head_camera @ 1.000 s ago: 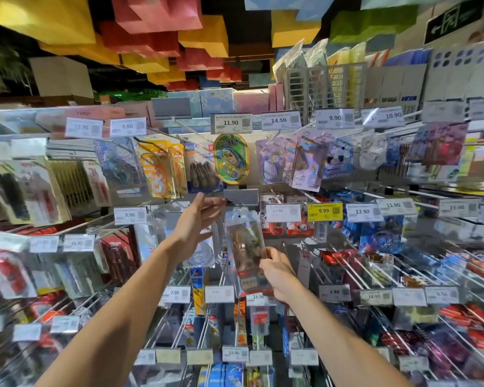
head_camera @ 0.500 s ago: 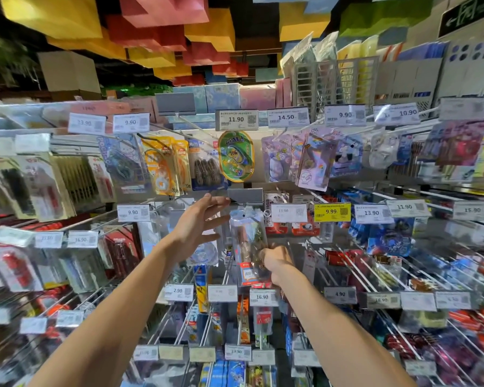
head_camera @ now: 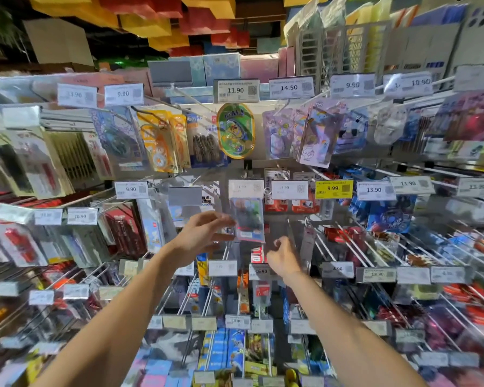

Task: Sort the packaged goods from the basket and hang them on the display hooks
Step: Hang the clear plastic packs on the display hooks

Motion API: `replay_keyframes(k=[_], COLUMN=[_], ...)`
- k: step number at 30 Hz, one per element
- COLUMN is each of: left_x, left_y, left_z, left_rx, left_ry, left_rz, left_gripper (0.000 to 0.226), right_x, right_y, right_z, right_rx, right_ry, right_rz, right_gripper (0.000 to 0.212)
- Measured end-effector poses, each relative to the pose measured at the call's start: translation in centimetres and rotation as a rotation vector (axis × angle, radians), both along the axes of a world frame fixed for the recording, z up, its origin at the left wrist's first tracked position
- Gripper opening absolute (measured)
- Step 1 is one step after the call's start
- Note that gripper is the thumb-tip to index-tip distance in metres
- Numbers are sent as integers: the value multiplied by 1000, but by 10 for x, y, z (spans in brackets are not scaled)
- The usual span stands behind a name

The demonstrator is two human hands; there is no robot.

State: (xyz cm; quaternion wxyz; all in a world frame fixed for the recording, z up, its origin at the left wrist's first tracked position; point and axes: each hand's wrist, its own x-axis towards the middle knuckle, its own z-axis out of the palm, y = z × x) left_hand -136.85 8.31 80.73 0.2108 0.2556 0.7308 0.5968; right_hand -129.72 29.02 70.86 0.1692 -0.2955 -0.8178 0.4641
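A clear blister package with a dark toy inside hangs from a display hook under a white price tag, in the middle of the rack. My left hand reaches up beside it, its relaxed fingertips at the package's left edge. Lower and to the right, my right hand is loosely curled, holds nothing and is apart from the package. The basket is out of view.
Rows of metal hooks with price tags and hung goods fill the wall on all sides. A green oval pack hangs just above. Yellow tag 9.99 sits to the right. Boxes line the top shelf.
My right hand has let go of the package and dropped to the right. The package now hangs under the tag. My left hand has come down from the tag to the package's edge.
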Motion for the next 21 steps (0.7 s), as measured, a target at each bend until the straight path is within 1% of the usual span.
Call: replay_keyframes(k=[3,5,9,10,12,14,17,20,21], left_x=[3,7,31,39,58,86,133,181,199], left_y=[13,20,36,41,53,69,96,123,133], left_z=[-27,-46,-68,-73,-81,-90,-104,-122,-129], left_rx=[-112,-213,-329,-365,-418,-411,-449,-500,-517], left_ry=[140,246,413,426,447,451,441,452,478], left_rz=[10,-17,-152,-167,-192,-239,-342,-488,-533], left_gripper=[21,25,65,67,58,53,52,72,73], right_x=[27,49,92,103,131,162,221,295,323], right_y=[1,5,20,24,31,37,46,51,50], right_z=[-3,-7,-15,-17,-21,-28,-43,-62,-66], right_rx=[71,94,108,116,127,116,95,65,62], right_ry=[11,21,1,1,-22,-38,-48,-57,-69], right_rz=[74,122,134,121,91,75,-27,-143,-171], right_gripper=[22,19,23,23,25,30,24,30,33])
